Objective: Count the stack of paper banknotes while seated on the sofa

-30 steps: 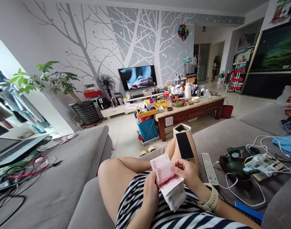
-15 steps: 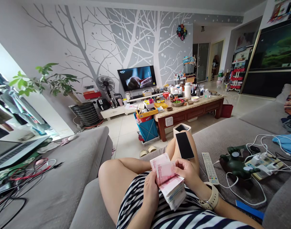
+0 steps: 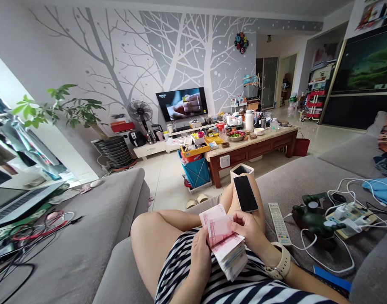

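A thick, folded stack of banknotes (image 3: 227,249), pink on top with bluish and greenish edges below, rests over my lap. My left hand (image 3: 200,251) grips its left side, the thumb lying along the notes. At the upper right, my right hand (image 3: 249,230) pinches the edge of a pink note between thumb and fingers; a cream-strapped watch (image 3: 279,261) is on that wrist. Beyond the notes, a dark-screened phone (image 3: 245,193) lies on my leg.
On the sofa to my right are a white remote (image 3: 279,223), a dark green figure (image 3: 315,217) and a power strip (image 3: 352,221) with white cables. Tangled cables (image 3: 31,240) and a laptop (image 3: 25,202) lie at left. A cluttered coffee table (image 3: 250,152) stands ahead.
My hands and the stack of banknotes stay almost in place, with only a very slight shift of the notes. The picture on the television has changed.
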Demonstrator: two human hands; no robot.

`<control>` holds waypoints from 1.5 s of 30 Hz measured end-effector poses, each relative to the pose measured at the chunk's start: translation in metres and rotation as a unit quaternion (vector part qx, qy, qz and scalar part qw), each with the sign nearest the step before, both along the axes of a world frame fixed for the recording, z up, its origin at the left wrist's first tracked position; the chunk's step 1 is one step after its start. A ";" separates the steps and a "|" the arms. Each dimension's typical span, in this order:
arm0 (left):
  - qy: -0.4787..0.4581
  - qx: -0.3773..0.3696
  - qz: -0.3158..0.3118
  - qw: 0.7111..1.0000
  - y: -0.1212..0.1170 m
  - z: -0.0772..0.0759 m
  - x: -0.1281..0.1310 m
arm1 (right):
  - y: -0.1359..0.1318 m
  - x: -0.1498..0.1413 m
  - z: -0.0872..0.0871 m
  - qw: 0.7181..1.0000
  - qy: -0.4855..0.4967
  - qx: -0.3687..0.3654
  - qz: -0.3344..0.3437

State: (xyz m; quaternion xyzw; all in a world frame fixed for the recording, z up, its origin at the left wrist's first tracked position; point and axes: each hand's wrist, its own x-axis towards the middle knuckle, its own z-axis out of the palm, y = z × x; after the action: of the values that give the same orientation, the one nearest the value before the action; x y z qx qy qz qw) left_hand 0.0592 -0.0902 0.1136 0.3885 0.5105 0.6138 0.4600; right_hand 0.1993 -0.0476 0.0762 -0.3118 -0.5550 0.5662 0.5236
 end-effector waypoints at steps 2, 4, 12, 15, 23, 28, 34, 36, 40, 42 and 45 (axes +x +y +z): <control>-0.012 0.001 -0.002 1.000 0.001 -0.004 -0.001 | 0.000 0.000 -0.001 1.000 -0.002 0.000 -0.002; -0.029 0.001 -0.001 1.000 0.002 -0.007 -0.001 | 0.001 0.000 -0.001 1.000 -0.004 0.000 -0.005; -0.016 0.005 -0.003 1.000 0.002 -0.011 -0.003 | -0.002 0.000 0.000 1.000 -0.008 -0.006 -0.003; 0.009 0.008 0.001 1.000 0.001 -0.008 -0.004 | -0.001 0.000 -0.001 1.000 -0.013 -0.007 -0.006; 0.078 0.013 0.015 0.997 -0.001 0.000 -0.006 | -0.002 0.000 -0.003 1.000 0.005 -0.008 0.000; 0.055 0.003 0.014 0.998 0.005 -0.015 -0.010 | -0.002 -0.001 -0.004 1.000 0.010 -0.015 -0.004; -0.048 0.005 -0.029 0.998 0.016 -0.045 -0.014 | -0.001 -0.001 -0.007 1.000 0.001 -0.008 -0.016; -0.074 0.004 -0.039 0.996 0.017 -0.049 -0.014 | -0.001 -0.001 -0.007 1.000 -0.003 -0.005 -0.020; -0.048 0.000 -0.031 0.998 0.016 -0.045 -0.013 | -0.002 -0.001 -0.007 1.000 -0.009 -0.009 -0.021; -0.023 -0.002 -0.021 0.999 0.015 -0.041 -0.012 | -0.001 -0.001 -0.008 1.000 -0.008 -0.013 -0.023; -0.031 -0.003 -0.023 0.999 0.012 -0.033 -0.007 | 0.001 -0.001 -0.011 0.999 -0.008 -0.020 -0.036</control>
State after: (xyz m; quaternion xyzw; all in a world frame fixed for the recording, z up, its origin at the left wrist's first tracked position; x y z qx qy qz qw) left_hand 0.0520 -0.0782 0.0802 0.3793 0.4885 0.6134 0.4910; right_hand 0.1980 -0.0468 0.0655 -0.3470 -0.5359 0.5555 0.5328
